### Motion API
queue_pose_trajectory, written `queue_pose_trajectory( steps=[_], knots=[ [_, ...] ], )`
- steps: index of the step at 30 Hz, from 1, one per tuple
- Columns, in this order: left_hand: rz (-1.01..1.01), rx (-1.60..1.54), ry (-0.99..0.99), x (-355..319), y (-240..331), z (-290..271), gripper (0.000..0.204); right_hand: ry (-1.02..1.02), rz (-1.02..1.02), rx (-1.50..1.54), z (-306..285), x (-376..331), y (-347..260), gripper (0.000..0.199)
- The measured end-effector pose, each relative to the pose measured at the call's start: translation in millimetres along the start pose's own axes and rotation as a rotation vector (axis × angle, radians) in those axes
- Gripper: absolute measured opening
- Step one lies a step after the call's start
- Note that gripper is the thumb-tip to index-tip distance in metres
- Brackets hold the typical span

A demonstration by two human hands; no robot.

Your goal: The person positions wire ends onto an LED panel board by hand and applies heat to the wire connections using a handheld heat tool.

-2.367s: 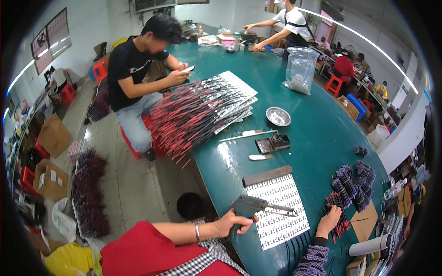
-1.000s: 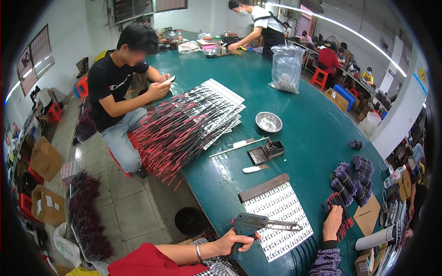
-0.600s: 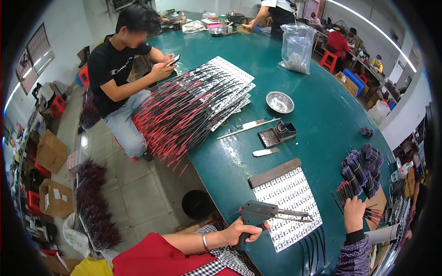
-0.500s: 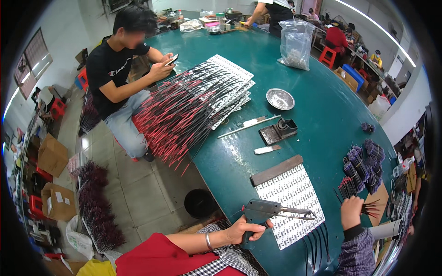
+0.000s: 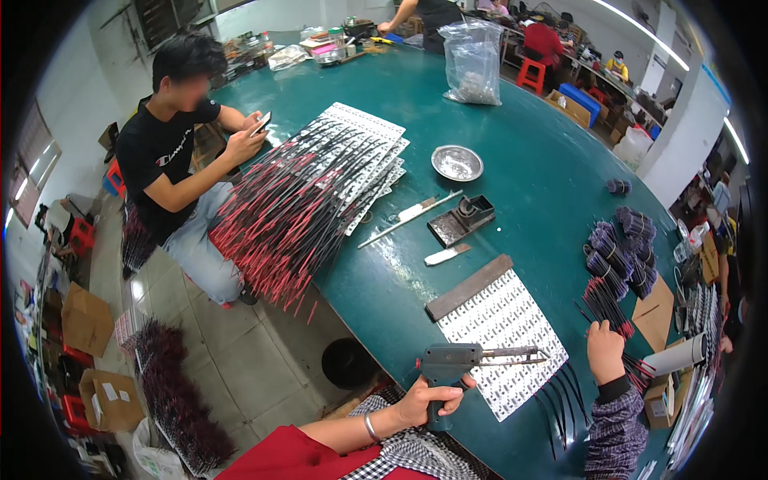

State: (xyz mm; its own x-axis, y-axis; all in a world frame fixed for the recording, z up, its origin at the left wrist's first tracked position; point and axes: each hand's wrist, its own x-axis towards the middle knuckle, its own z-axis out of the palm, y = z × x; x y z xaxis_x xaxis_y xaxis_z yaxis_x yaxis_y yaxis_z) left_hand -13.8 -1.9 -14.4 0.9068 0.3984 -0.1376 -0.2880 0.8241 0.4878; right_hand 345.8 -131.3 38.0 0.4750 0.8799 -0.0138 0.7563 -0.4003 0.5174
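My left hand (image 5: 428, 398) grips the handle of a grey pistol-shaped soldering gun (image 5: 464, 362), its metal tip pointing right over a white perforated board (image 5: 502, 338) on the green table. My right hand (image 5: 606, 352) is closed on a bundle of black-and-red wires (image 5: 602, 306) at the table's right side. More bundled wires (image 5: 620, 250) lie just beyond it. A few loose black wires (image 5: 560, 398) lie by the board's near edge.
A large stack of boards with red-and-black wires (image 5: 312, 196) overhangs the table's left edge. A seated person in black (image 5: 172, 160) looks at a phone. A metal bowl (image 5: 457, 162), a dark stand (image 5: 460, 222), a plastic bag (image 5: 473, 62) and floor boxes (image 5: 84, 320) are around.
The view has shifted and tilted down. My right hand has moved from the table edge onto the wire bundle at the right. My left hand keeps holding the soldering gun over the board.
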Motion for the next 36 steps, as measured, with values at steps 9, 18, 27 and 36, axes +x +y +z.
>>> queue_pose_trajectory(
  steps=[9,18,27,36],
  knots=[
    [-0.019,0.157,0.062,-8,31,12,0.028,0.114,0.093,1.156,-111,-93,-77,0.014],
    [0.126,0.562,0.171,-38,26,24,0.045,0.137,0.426,1.402,-59,-124,-112,0.019],
    [0.139,0.994,0.110,-46,10,27,0.043,0.216,0.430,1.312,-51,-125,-119,0.016],
    [0.083,1.172,0.112,-35,-1,32,0.031,0.250,0.367,1.293,-37,-122,-119,0.017]
  ],
)
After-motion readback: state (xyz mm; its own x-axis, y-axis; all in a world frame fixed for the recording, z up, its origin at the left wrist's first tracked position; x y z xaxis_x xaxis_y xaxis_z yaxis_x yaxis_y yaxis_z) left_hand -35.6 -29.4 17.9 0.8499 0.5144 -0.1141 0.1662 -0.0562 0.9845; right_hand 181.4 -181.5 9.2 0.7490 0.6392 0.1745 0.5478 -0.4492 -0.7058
